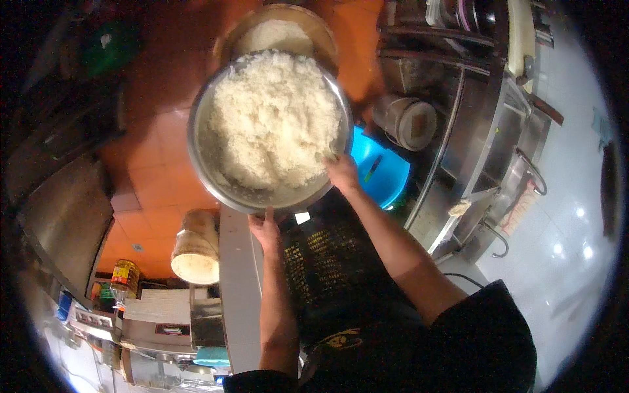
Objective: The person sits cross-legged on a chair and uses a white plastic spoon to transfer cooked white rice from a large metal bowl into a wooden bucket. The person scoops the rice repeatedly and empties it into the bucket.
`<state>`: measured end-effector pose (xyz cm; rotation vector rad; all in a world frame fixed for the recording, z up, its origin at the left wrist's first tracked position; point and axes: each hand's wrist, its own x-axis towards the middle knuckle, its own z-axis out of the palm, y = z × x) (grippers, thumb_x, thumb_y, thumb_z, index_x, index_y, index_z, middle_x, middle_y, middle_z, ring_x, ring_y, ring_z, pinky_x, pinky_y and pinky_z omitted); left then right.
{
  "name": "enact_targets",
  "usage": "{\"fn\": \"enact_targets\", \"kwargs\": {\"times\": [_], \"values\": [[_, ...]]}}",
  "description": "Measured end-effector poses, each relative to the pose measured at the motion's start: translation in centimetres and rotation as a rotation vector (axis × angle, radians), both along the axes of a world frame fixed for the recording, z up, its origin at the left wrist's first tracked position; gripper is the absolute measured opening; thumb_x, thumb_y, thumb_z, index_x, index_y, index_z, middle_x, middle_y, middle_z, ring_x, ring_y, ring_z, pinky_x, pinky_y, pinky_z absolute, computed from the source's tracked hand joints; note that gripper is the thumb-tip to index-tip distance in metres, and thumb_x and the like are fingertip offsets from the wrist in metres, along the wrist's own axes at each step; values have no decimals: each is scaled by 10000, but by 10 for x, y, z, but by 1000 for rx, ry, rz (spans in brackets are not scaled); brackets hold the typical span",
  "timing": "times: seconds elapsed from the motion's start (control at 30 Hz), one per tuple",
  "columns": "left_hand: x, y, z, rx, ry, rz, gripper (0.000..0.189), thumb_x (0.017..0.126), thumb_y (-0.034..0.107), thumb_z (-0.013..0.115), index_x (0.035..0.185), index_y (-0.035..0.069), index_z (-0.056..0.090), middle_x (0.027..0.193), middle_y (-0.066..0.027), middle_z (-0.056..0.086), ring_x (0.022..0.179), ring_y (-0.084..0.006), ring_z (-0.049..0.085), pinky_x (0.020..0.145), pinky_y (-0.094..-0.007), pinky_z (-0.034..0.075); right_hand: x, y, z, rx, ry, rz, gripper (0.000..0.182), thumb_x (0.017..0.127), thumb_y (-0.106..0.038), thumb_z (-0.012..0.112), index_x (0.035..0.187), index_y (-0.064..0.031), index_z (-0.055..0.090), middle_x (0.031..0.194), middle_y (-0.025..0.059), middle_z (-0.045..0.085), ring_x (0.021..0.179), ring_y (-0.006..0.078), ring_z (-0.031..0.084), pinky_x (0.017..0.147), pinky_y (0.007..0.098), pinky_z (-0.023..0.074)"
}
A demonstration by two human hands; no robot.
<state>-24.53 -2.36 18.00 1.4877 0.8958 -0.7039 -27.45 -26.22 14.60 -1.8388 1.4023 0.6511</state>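
Observation:
A large round metal bowl is held out before me, filled with a heap of white cooked rice. My left hand grips the bowl's near rim from below, its thumb up against the edge. On the bowl's right side, my right hand clasps the rim, thumb over the inside near the rice. Just beyond the bowl, partly hidden by it, stands a wider round tub that also contains something whitish.
A blue plastic basin and a lidded bucket are at my right, beside metal sinks. A whitish bucket stands on the orange tiled floor at left. A steel counter lies farther left.

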Motion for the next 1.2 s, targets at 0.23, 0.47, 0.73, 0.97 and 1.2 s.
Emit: {"fn": "enact_targets", "kwargs": {"times": [0.23, 0.47, 0.73, 0.97, 1.2], "values": [[-8, 7, -8, -38, 24, -60, 433, 892, 23, 620, 1282, -20, 435, 1246, -182, 530, 1006, -262, 611, 675, -357, 615, -7, 5, -20, -402, -68, 397, 299, 865, -283, 624, 975, -6, 650, 694, 207, 662, 633, 366, 664, 638, 475, 540], [-2, -9, 6, -35, -26, -38, 448, 893, 50, 630, 1287, -22, 430, 1266, -193, 515, 1020, -280, 603, 659, -363, 614, 16, -9, -3, -313, -13, 487, 243, 859, -245, 601, 955, -21, 607, 710, 203, 663, 692, 378, 673, 637, 494, 542], [-3, -14, 9, -20, 52, 5, 480, 879, 59, 645, 1283, -46, 410, 1245, -201, 518, 1015, -285, 603, 668, -362, 619, 60, 1, 36, -256, -9, 482, 239, 880, -242, 595, 931, -9, 601, 707, 221, 653, 673, 398, 663, 624, 491, 539], [-2, -20, 19, -11, -61, -27, 415, 898, 19, 603, 1263, -51, 418, 1212, -198, 541, 965, -263, 620, 668, -342, 614, 59, -9, 68, -292, -138, 628, 222, 883, -251, 598, 941, -39, 621, 710, 192, 657, 621, 391, 649, 594, 489, 529], [3, -16, 47, -6, -58, -71, 368, 888, -1, 612, 1228, -63, 487, 1215, -153, 588, 1042, -239, 573, 902, -346, 472, -21, -59, 43, -200, -243, 369, 232, 908, -301, 613, 953, -77, 579, 821, 198, 637, 762, 408, 631, 642, 501, 486]]}}
